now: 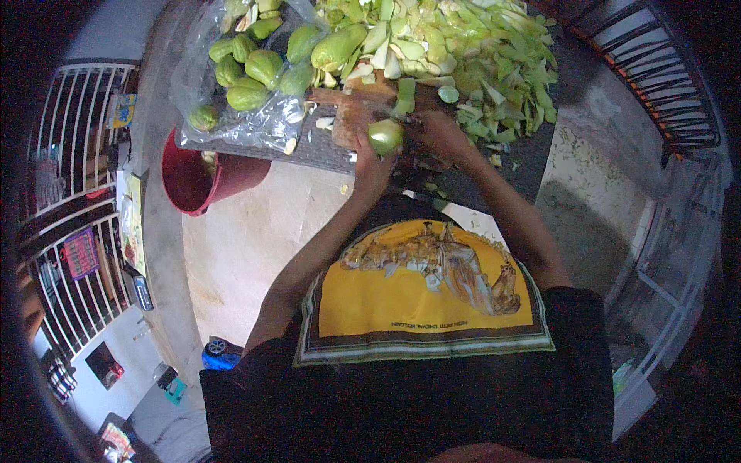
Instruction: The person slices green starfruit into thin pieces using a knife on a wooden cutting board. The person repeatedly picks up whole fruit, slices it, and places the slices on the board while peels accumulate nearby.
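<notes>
My left hand (372, 165) is closed around a pale green chayote (385, 137), held over the near edge of a dark table (324, 159). Close beside it on the right is my right hand (437, 138), fingers curled; a tool in it cannot be made out for certain. A strip of green peel (406, 95) stands just above the two hands. Under and beyond them lies a brown wooden board (350, 118). Whole green chayotes (263, 66) rest on a clear plastic bag (272, 124) at the left. A wide heap of peels and cut pieces (498, 75) covers the table's back and right.
A red plastic bucket (214, 185) lies tipped below the table's left edge, with something pale inside. White metal railings (87, 133) run along the far left. A dark metal rack (654, 75) stands at the upper right. Scraps are scattered on the floor (596, 168) at the right.
</notes>
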Demonstrator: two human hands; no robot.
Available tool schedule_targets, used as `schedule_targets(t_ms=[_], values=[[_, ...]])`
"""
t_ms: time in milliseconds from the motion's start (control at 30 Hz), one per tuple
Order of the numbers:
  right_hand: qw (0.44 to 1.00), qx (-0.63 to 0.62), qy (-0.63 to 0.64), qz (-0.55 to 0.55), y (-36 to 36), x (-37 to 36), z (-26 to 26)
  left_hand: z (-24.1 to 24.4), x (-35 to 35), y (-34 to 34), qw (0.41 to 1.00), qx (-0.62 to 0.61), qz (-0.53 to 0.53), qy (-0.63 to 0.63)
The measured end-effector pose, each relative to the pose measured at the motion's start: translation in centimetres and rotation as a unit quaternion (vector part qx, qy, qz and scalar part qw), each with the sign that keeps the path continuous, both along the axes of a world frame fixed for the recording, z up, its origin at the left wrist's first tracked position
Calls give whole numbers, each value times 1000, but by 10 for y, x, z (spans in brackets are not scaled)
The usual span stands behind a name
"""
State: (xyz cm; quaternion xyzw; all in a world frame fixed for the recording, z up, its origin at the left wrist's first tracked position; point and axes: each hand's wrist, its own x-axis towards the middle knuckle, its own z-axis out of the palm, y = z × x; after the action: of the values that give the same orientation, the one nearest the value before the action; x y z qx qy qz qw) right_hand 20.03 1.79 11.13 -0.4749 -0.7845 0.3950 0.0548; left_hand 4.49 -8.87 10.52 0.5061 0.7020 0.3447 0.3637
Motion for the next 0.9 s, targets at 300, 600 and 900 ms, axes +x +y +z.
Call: schedule_targets(t_ms=[300, 600, 900], values=[[994, 46, -100, -24, -63, 22, 46, -11, 1, -12, 1000, -4, -6, -26], [994, 27, -109, 2, -58, 16, 49, -4, -4, -16, 999, 31, -44, -4], [986, 20, -161, -22, -60, -7, 38, -6, -12, -14, 995, 8, -36, -89]])
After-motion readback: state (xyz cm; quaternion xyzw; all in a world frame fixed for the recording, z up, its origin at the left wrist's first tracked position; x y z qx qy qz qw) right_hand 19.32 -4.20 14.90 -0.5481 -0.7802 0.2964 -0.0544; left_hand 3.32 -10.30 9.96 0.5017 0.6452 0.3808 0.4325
